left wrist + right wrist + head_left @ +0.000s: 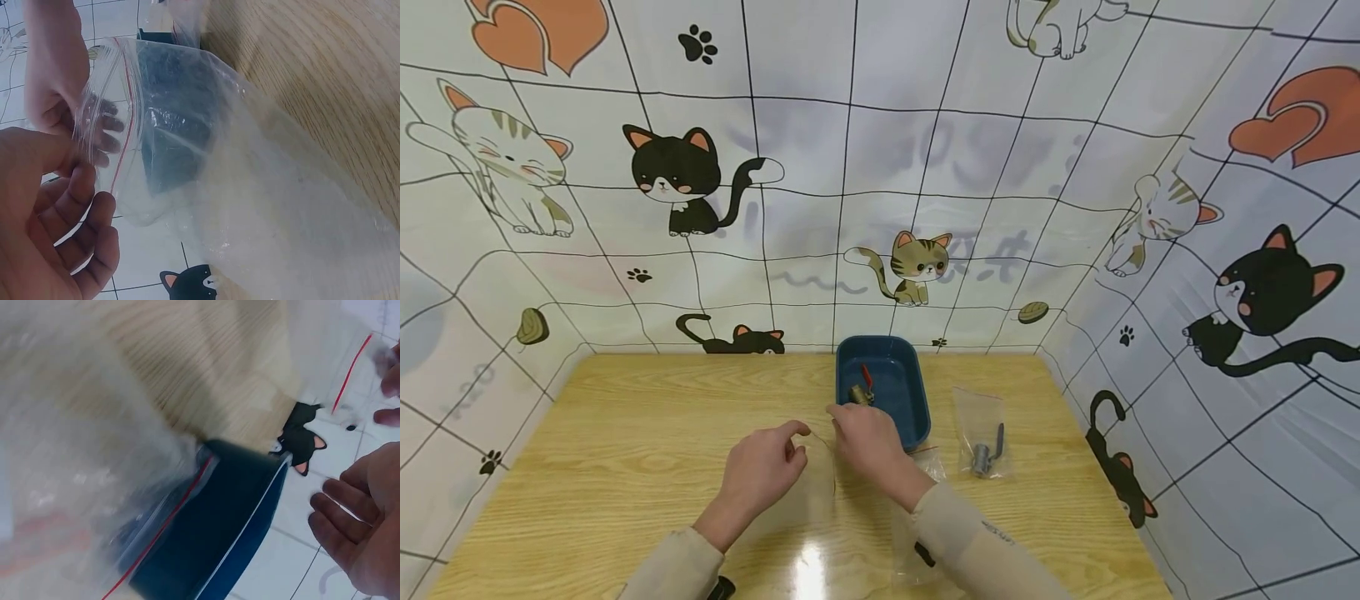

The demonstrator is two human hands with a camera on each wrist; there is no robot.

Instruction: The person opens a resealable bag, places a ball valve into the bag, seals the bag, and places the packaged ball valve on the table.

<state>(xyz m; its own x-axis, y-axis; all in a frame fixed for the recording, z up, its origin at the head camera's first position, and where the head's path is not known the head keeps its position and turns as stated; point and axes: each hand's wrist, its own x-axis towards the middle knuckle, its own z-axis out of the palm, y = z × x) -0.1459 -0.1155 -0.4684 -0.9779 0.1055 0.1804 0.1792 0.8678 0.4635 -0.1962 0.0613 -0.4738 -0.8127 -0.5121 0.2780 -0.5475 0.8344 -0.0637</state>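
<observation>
A clear zip bag (pixel 250 206) with a red line near its mouth hangs between my hands, with nothing visible inside. My left hand (pixel 762 471) pinches the rim of its mouth between thumb and index finger, the other fingers loosely curled. On the far side of the mouth, my right hand (pixel 874 446) holds the edge; some of its fingers show through the plastic in the left wrist view. Just beyond the right hand, a brass valve (pixel 859 395) with a red lever handle lies in a blue tray (pixel 921 400). My right hand partly hides the valve.
Right of the tray lies a zip bag (pixel 970 412) holding a grey valve (pixel 981 460) with a dark lever. Another clear bag (pixel 906 542) with a black part (pixel 924 554) lies under my right forearm. Cat-print sheeting (pixel 805 225) rises behind the wooden table (pixel 647 425).
</observation>
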